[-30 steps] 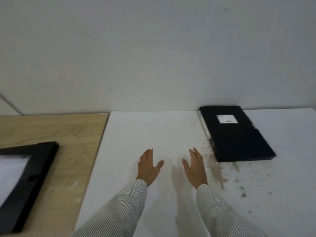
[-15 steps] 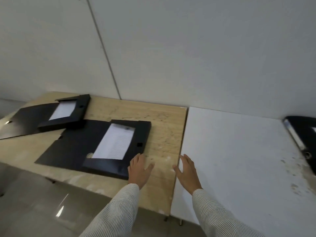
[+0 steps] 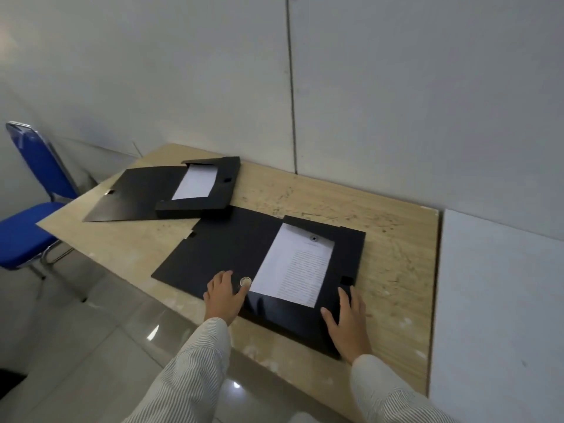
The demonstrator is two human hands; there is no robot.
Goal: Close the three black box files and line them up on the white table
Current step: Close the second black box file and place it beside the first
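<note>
Two open black box files lie on the wooden table (image 3: 396,264). The near box file (image 3: 219,254) has its lid flat to the left and a printed white sheet (image 3: 294,264) in its tray. My left hand (image 3: 224,296) rests flat on its lid near a round metal ring. My right hand (image 3: 348,322) lies spread on the tray's front right corner. Neither hand grips anything. The far box file (image 3: 143,193) lies open behind it with paper inside. The white table (image 3: 500,300) stands to the right; the third file is out of view.
A blue chair (image 3: 27,221) stands at the left end of the wooden table. A grey wall (image 3: 366,87) runs behind both tables. Glossy floor tiles (image 3: 100,346) show below the table's front edge.
My view has swung left from the white table and its closed file to the wooden table. Both hands moved left onto the near open file.
</note>
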